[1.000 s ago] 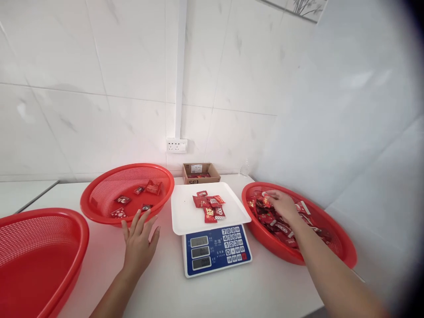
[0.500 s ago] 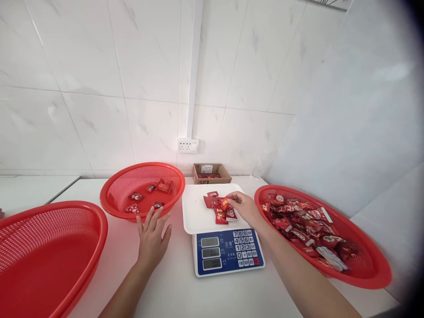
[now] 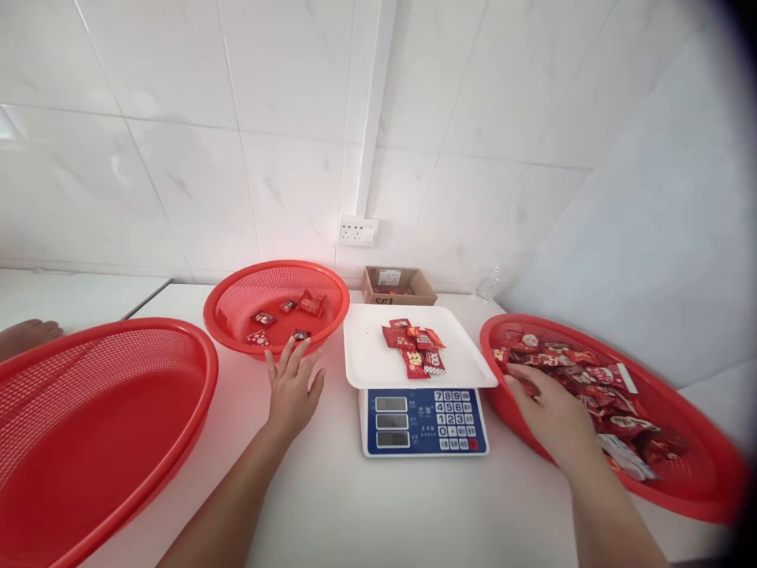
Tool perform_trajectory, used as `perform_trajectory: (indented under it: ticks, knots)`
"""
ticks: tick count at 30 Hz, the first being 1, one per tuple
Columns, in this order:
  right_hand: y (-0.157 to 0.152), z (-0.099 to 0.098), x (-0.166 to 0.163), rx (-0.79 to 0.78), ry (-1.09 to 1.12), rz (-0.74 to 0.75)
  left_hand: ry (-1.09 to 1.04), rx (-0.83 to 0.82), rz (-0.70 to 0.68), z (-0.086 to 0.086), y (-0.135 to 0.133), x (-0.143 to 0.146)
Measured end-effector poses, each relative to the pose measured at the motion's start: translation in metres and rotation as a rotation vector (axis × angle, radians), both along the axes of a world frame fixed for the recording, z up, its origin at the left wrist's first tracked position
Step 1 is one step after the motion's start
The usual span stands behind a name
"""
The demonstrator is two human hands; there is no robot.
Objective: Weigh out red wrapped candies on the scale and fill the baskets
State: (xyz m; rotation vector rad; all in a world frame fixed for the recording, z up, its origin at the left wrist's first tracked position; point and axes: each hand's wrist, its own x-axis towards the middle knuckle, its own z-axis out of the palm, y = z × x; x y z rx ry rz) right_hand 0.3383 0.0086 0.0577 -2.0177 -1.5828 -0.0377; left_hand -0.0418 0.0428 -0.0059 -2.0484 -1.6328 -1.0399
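My left hand (image 3: 292, 388) lies flat on the white table with fingers spread, its fingertips touching the rim of the middle red basket (image 3: 236, 304), which holds several red sweets (image 3: 287, 312). My right hand (image 3: 547, 410) hangs over the near rim of the right red basket (image 3: 698, 473), fingers loosely spread over its heap of red wrapped sweets (image 3: 568, 371); I see nothing held in it. Between the hands stands a scale with a blue keypad panel (image 3: 424, 420) and a white tray (image 3: 367, 363) carrying a small pile of red sweets (image 3: 414, 347).
A large red basket (image 3: 88, 426) sits at the near left. Another person's hand (image 3: 24, 335) shows at the left edge behind it. A small cardboard box (image 3: 397, 285) and a clear bottle (image 3: 490, 284) stand by the tiled wall, under a socket (image 3: 357, 232).
My right hand went from the right basket to the scale tray, left a sweet on the pile, and has come back to the basket's rim. My left hand stayed flat on the table.
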Motion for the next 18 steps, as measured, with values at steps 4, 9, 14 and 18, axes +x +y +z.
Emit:
perform_trajectory:
  ticks: [4,9,14,18]
  knots:
    - [-0.023,-0.018,0.021,-0.140,-0.116,-0.081,0.002,-0.015,0.014,0.000,0.000,0.002]
    - [-0.028,-0.026,0.019,-0.183,-0.171,-0.134,0.010,-0.022,0.038,0.004,-0.001,0.003]
    - [-0.028,-0.027,0.018,-0.137,-0.209,-0.137,0.022,-0.047,0.100,0.012,-0.002,0.004]
    - [-0.030,-0.029,0.018,-0.070,-0.230,-0.117,0.025,-0.091,0.135,0.017,-0.001,0.003]
